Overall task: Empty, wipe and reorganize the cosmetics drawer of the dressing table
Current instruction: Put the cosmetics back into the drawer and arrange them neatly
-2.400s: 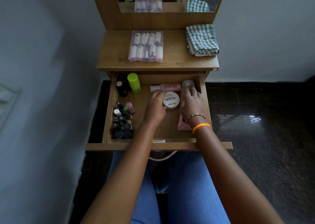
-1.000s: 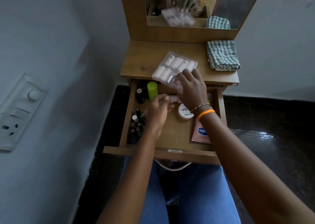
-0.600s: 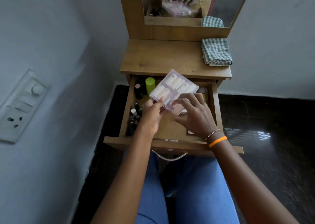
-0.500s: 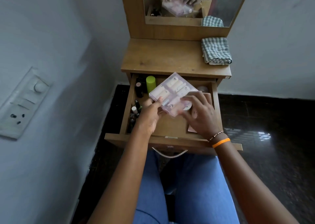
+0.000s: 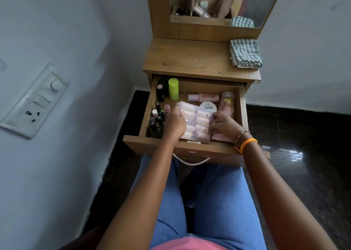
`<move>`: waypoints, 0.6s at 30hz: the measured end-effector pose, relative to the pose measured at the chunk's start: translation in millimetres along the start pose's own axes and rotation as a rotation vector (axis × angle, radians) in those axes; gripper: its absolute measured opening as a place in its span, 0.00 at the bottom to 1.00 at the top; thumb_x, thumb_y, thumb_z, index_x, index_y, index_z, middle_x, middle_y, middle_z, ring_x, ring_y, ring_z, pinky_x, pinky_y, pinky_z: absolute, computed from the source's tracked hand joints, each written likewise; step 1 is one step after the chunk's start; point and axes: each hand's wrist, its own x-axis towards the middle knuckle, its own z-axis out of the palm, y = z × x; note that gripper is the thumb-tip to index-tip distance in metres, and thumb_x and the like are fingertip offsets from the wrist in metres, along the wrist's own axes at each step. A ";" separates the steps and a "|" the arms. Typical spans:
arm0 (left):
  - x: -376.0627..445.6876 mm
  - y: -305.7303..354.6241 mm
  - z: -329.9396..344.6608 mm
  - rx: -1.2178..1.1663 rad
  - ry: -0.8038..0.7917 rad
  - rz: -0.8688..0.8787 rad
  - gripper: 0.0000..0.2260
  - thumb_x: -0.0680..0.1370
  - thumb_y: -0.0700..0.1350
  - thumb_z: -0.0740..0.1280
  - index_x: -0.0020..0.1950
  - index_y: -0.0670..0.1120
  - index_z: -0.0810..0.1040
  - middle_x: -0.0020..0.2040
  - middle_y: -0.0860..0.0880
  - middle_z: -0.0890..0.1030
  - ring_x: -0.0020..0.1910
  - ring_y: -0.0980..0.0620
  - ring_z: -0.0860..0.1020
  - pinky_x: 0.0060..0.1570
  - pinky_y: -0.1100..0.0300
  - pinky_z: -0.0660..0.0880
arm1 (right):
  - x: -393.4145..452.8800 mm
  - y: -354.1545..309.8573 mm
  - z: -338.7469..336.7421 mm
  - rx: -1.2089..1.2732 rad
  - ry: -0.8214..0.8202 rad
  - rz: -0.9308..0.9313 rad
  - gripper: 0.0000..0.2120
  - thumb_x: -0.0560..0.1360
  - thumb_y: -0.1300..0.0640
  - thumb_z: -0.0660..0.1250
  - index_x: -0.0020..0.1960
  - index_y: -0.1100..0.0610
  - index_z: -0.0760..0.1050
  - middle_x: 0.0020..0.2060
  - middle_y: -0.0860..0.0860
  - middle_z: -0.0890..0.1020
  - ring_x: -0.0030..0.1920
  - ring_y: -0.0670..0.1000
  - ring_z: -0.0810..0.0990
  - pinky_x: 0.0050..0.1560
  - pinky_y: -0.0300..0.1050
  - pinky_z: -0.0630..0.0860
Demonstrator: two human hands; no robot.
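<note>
Both hands' grip [image 5: 175, 125] [image 5: 223, 125] on clear case [image 5: 195, 123]

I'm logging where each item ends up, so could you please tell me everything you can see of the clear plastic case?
The clear plastic case is flat, rectangular and see-through with a pinkish tint, holding rows of pale cylindrical pieces. It lies low in the open drawer, towards its front middle. The left hand holds its left edge, the right hand its right edge.

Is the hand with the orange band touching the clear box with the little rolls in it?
Touching. The head view shows the right hand with its fingertips against the right edge of the clear box inside the drawer.
</note>
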 end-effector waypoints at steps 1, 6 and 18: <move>0.6 -0.9 -0.1 0.042 0.000 -0.005 0.20 0.83 0.44 0.51 0.76 0.49 0.59 0.76 0.44 0.59 0.71 0.43 0.65 0.68 0.50 0.64 | 1.6 0.1 0.9 -0.102 -0.011 0.000 0.18 0.75 0.74 0.52 0.64 0.67 0.65 0.45 0.58 0.77 0.45 0.58 0.77 0.46 0.53 0.78; 4.9 -2.5 2.0 0.140 -0.019 -0.072 0.21 0.83 0.42 0.51 0.77 0.49 0.55 0.78 0.44 0.55 0.71 0.42 0.65 0.65 0.53 0.65 | 10.1 6.1 0.4 -0.721 0.047 -0.140 0.19 0.68 0.65 0.64 0.58 0.58 0.71 0.52 0.57 0.81 0.54 0.59 0.78 0.55 0.51 0.77; 13.2 -0.2 8.8 0.290 -0.092 -0.202 0.22 0.82 0.38 0.51 0.76 0.42 0.54 0.72 0.38 0.64 0.68 0.39 0.68 0.61 0.51 0.68 | 10.0 7.5 9.0 -0.823 0.054 -0.126 0.19 0.74 0.62 0.62 0.63 0.62 0.64 0.56 0.62 0.76 0.55 0.65 0.78 0.52 0.56 0.76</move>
